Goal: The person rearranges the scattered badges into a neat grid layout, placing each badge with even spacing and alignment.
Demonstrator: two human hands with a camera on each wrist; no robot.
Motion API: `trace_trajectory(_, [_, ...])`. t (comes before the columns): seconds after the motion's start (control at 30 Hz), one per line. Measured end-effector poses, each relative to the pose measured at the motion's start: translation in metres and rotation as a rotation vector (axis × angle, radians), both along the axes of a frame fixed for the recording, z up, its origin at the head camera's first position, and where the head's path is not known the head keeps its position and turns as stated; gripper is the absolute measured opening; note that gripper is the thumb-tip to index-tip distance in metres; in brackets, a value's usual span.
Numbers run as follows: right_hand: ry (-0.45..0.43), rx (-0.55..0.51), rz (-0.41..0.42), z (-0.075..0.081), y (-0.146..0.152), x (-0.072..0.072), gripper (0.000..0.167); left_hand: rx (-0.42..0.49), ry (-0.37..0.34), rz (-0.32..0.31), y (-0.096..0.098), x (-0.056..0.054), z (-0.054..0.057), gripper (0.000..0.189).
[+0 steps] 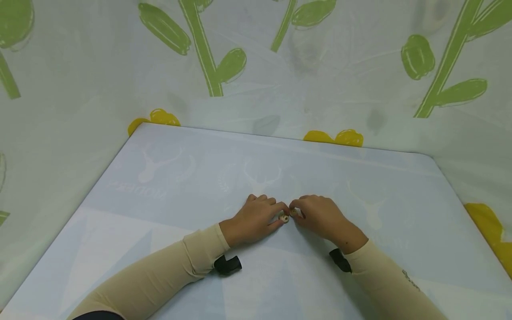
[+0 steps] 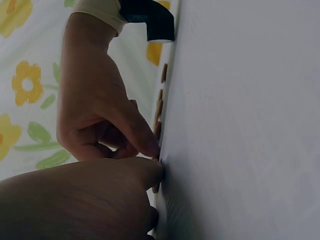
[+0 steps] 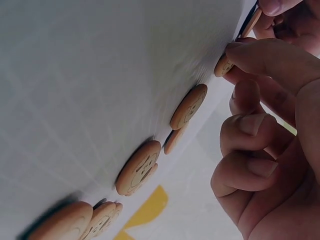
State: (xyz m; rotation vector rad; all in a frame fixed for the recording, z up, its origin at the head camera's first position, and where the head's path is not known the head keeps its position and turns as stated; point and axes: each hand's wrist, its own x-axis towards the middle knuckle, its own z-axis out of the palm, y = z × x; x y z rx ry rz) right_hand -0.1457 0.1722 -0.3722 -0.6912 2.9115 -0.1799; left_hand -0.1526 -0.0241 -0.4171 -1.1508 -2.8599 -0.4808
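Observation:
Near the middle of the table, my left hand (image 1: 255,218) pinches a small round wooden disc (image 1: 284,218) between thumb and forefinger. My right hand (image 1: 323,218) faces it, fingertips almost meeting, and grips another small disc (image 1: 294,212) the same way. Seen from the right wrist, that disc (image 3: 224,66) is tilted on edge close to the table surface, and the left hand's disc (image 3: 252,22) is just behind it. The right hand's other fingers (image 3: 252,145) are curled in. In the left wrist view the left hand (image 2: 95,200) partly covers the discs.
Several wooden discs with printed faces, one nearer disc (image 3: 140,167) among them, lie along the table in the right wrist view. From the left wrist they form a thin row (image 2: 159,107). A pale patterned cloth covers the table (image 1: 160,249); a flower-print curtain (image 1: 280,98) hangs behind.

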Motion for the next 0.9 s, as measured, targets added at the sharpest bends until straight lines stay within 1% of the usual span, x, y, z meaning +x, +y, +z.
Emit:
trace_trajectory(0.17, [0.021, 0.002, 0.022, 0.002, 0.001, 0.000, 0.019, -0.001, 0.015, 0.000, 0.000, 0.000, 0.001, 0.023])
trace_trajectory(0.33, [0.032, 0.002, 0.030, 0.003, 0.004, 0.001, 0.017, -0.002, 0.013, -0.002, 0.001, 0.001, 0.001, 0.022])
trace_trajectory(0.53, [0.033, -0.011, 0.021, 0.003, 0.007, 0.005, 0.019, -0.004, 0.009, -0.004, 0.001, 0.002, 0.000, 0.022])
trace_trajectory(0.9, [0.114, -0.018, 0.037, 0.006, 0.011, 0.017, 0.019, -0.003, 0.011, -0.003, 0.000, 0.002, 0.002, 0.021])
